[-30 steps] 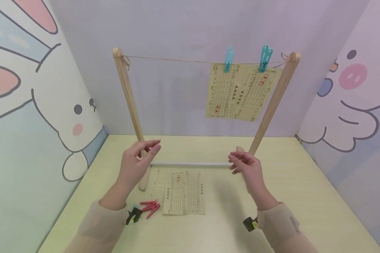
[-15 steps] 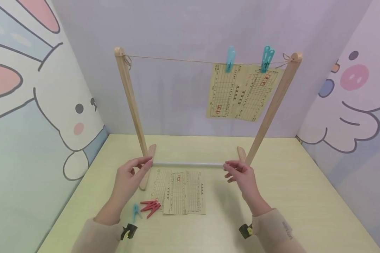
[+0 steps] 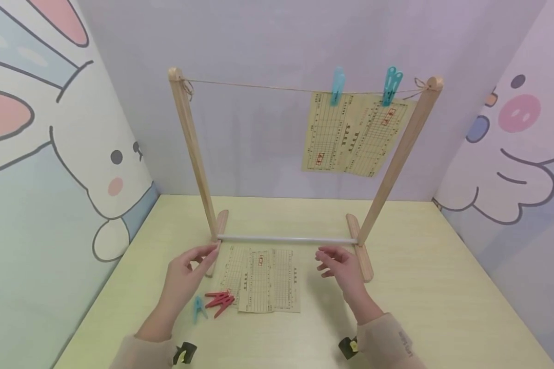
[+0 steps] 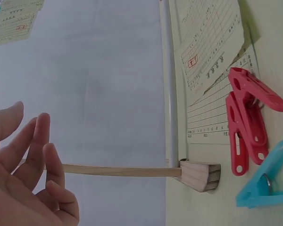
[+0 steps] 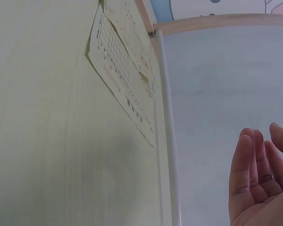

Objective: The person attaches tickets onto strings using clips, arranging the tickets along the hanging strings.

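Note:
A wooden drying rack (image 3: 191,138) stands on the table, its white crossbar (image 3: 286,239) low between the feet. Two yellow printed sheets (image 3: 351,133) hang from its string under two blue pegs (image 3: 337,84). Several more sheets (image 3: 263,279) lie flat before the rack. My left hand (image 3: 186,269) hovers empty with relaxed fingers just left of them, near the rack's left foot (image 4: 200,175). My right hand (image 3: 341,266) hovers empty to their right. Red pegs (image 3: 219,301) and one blue peg (image 3: 197,308) lie by my left wrist.
Cartoon-printed walls close the table (image 3: 443,287) in on the left, back and right. The rack's right foot (image 3: 361,251) lies just beyond my right hand.
Both hands have drawn back from the rack's crossbar toward me and lowered. They hold nothing now. The rack stands where it was.

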